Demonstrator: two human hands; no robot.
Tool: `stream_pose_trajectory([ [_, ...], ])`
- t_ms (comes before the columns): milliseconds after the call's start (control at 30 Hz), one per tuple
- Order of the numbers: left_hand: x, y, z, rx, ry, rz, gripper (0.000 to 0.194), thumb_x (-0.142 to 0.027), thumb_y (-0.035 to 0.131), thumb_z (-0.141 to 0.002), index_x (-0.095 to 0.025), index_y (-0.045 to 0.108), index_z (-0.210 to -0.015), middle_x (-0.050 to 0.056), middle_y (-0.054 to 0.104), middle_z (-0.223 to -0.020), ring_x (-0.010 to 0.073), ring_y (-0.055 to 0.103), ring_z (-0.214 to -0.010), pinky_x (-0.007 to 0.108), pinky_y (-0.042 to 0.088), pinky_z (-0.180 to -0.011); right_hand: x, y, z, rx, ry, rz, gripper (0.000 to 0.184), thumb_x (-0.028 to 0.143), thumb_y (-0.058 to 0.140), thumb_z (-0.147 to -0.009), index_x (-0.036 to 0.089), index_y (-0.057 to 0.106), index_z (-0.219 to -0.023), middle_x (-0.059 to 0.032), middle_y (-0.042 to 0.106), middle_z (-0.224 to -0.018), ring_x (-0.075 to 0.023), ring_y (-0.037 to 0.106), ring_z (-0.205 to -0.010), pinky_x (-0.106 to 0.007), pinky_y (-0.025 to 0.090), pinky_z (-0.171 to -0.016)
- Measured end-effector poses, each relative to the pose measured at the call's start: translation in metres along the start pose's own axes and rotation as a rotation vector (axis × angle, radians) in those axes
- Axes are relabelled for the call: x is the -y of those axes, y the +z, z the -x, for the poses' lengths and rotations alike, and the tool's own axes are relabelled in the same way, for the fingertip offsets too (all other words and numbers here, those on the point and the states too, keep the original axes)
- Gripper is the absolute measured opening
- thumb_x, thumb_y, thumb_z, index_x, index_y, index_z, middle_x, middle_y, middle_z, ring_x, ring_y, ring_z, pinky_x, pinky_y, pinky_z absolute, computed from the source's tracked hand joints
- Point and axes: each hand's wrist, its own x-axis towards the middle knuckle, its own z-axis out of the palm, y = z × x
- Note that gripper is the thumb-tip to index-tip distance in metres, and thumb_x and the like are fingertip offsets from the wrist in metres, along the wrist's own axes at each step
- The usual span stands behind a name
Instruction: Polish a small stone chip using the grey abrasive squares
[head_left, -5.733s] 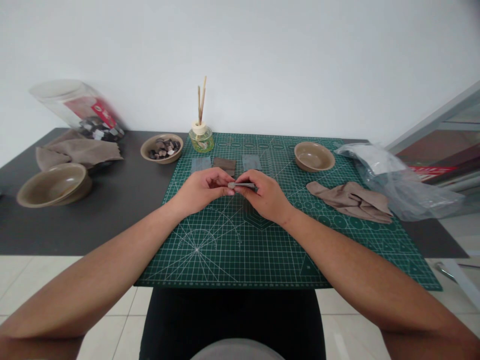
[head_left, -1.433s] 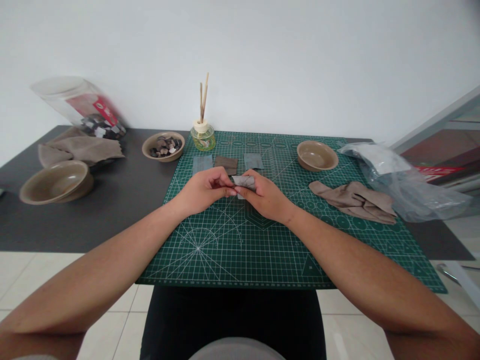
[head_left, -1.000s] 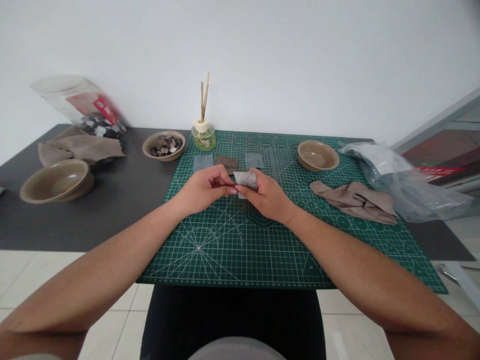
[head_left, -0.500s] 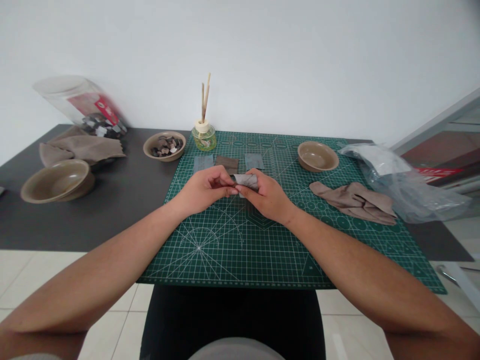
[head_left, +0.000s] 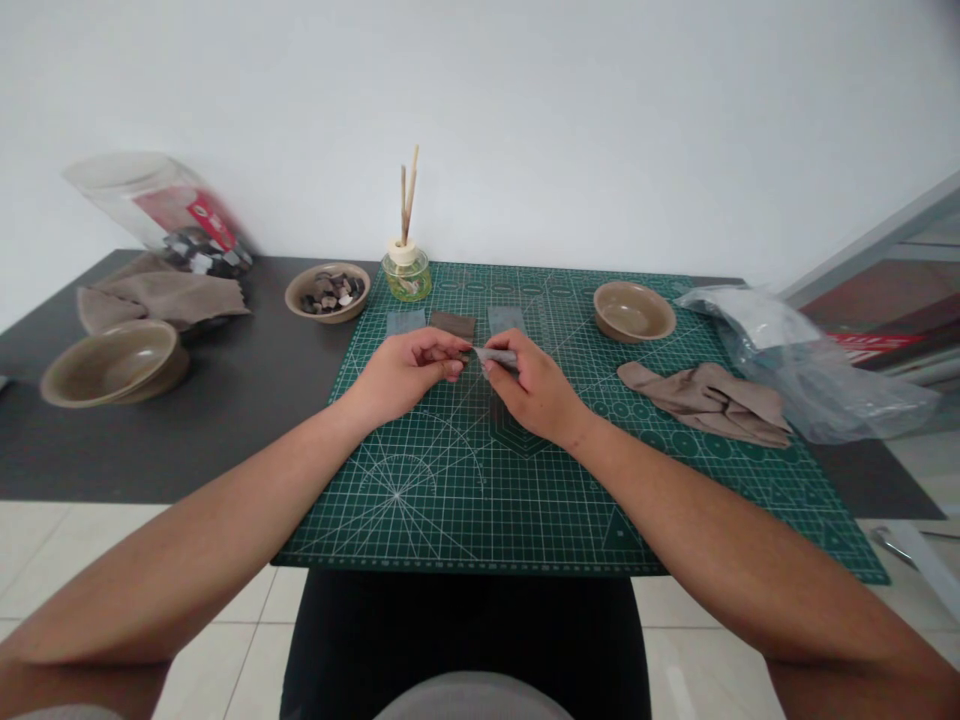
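Sheet (head_left: 498, 356), grey, is above the mat (head_left: 480, 510), pinched by the fingers of the right hand (head_left: 538, 388). I observe the left hand (head_left: 401, 377), fingers curled, slightly parted, at its left end; I cannot tell whether they grip it. A brown patch (head_left: 453, 322) lies beyond.

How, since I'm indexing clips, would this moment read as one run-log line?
right hand: holding gray piece; left hand: at its end, contact unclear; green cutting mat: beneath both hands
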Motion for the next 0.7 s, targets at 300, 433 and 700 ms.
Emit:
stream_pose_trajectory([
  [300, 0.0004, 0.0021, 0.0005, -0.077, -0.046, -0.021, 0.027, -0.030, 0.092, -0.066, -0.017, 0.076, -0.084, 0.003, 0.080, -0.083, 0.0163, 0.073, -0.075, 0.031, 0.057, -0.075, 0.0032, 0.0005, 0.0023, -0.043, -0.109, 0.148, 0.020, 0.015, 0.057, -0.097, 0.026, 0.073, -0.104, -0.0055, 0.073, -0.104, -0.0227, 0.066, -0.100, -0.040, 0.052, -0.091],
  [433, 0.0010, 0.0028, -0.0018, -0.043, -0.054, 0.041, 0.028, -0.023, 0.089, -0.064, -0.017, 0.075, -0.087, 0.002, 0.079, -0.079, 0.0152, 0.071, -0.072, 0.029, 0.056, -0.072, 0.0004, 0.0009, 0.0027, -0.026, -0.138, 0.184, 0.028, 0.012, 0.059, -0.097, 0.028, 0.078, -0.110, -0.0055, 0.075, -0.109, -0.0222, 0.068, -0.104, -0.039, 0.054, -0.093],
  [700, -0.0026, 0.0034, -0.0002, -0.094, -0.037, -0.032, 0.023, -0.025, 0.086, -0.066, -0.016, 0.075, -0.083, 0.003, 0.079, -0.079, 0.0148, 0.068, -0.069, 0.028, 0.051, -0.068, 0.0005, 0.0006, 0.0032, -0.015, -0.222, 0.271, 0.035, 0.021, 0.056, -0.104, 0.032, 0.076, -0.130, -0.0061, 0.076, -0.120, -0.0240, 0.067, -0.109, -0.046, 0.054, -0.099],
])
